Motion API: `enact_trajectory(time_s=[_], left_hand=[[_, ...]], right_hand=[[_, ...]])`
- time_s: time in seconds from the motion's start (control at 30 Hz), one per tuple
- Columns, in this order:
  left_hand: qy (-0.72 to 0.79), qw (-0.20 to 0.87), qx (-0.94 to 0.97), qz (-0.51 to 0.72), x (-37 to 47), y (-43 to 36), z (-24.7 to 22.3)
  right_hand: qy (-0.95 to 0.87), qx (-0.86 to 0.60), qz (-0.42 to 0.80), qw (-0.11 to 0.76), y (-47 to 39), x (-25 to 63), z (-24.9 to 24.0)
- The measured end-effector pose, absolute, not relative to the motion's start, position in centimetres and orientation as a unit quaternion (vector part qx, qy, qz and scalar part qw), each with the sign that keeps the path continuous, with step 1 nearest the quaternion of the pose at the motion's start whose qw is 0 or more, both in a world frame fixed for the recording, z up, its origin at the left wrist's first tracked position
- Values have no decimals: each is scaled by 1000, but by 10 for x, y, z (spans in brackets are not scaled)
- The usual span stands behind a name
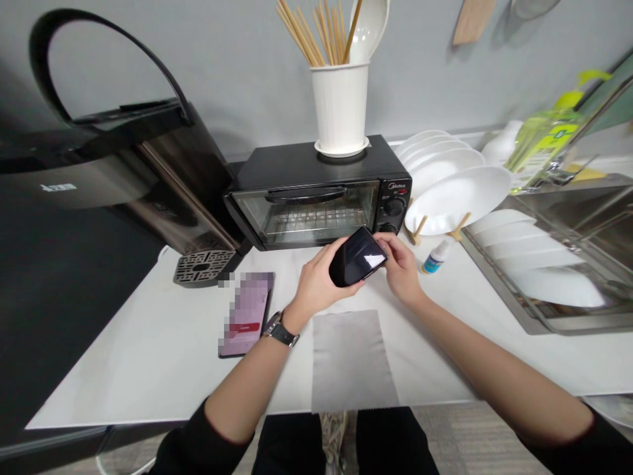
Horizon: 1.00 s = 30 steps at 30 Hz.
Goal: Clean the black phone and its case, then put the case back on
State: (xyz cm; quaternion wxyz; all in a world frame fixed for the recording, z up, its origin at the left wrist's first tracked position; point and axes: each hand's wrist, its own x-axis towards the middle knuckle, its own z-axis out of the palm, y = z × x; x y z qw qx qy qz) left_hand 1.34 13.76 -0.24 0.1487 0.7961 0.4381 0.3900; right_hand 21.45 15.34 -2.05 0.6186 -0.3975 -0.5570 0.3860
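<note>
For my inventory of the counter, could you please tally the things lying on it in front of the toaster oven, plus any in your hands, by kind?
Phones: 2, one held in left hand and right hand, one lying flat
Grey cloths: 1
Small bottles: 1
Total: 4

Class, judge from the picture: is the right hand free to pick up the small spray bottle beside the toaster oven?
Probably not yet. The right hand shares its grip on the black phone with the left hand. The bottle lies close by, nothing between.
</note>
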Motion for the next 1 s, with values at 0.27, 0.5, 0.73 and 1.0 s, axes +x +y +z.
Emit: enact_trajectory(time_s=[0.27, 0.5, 0.73, 1.0], left_hand=[[370, 192, 685, 597, -2, 145, 0], [334, 193, 717, 580, -19, 150, 12], [439, 132, 827, 325, -17, 156, 10], [387, 153, 882, 223, -6, 161, -19]], right_hand=[[-513, -424, 383, 641, 156, 211, -27], [-447, -405, 434, 669, 157, 218, -22], [-422, -379, 441, 695, 148, 225, -6], [-468, -367, 469, 653, 150, 220, -15]])
